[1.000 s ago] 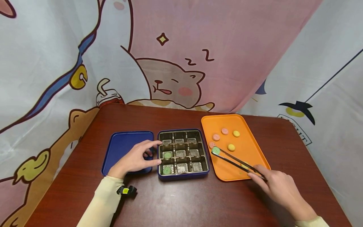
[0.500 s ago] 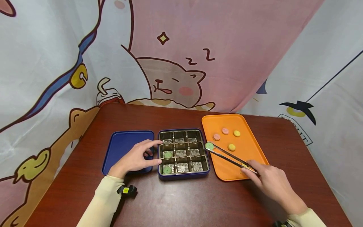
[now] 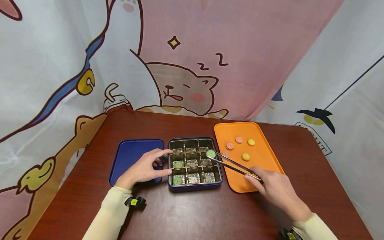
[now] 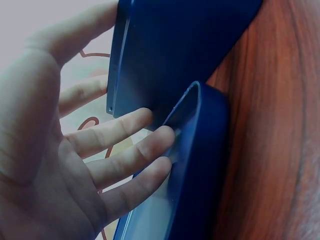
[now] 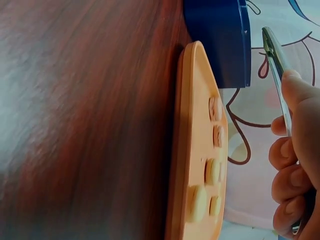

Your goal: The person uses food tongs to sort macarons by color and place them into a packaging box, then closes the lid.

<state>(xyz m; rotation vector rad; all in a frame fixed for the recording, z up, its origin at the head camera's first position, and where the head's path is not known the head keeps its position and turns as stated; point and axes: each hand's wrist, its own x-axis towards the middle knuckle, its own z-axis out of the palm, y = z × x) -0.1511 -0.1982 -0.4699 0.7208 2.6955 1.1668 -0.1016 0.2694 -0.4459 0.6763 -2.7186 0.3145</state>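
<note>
We are seeing a green disc (image 3: 211,153), now off the orange tray (image 3: 265,173), hovering over the box's (image 3: 198,188) right side in tongs (image 3: 234,168) the right hand (image 3: 274,186) is gripping, while the left hand (image 3: 144,168), fingers outstretched, is touching the box.

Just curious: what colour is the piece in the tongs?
The piece is green, clearest in head view.

Both sleeves (image 3: 108,210) are long and pale yellow. Near each cuff (image 3: 121,191) sits a small black gadget (image 3: 140,202) with a bright yellow patch (image 3: 133,202) on it.
</note>
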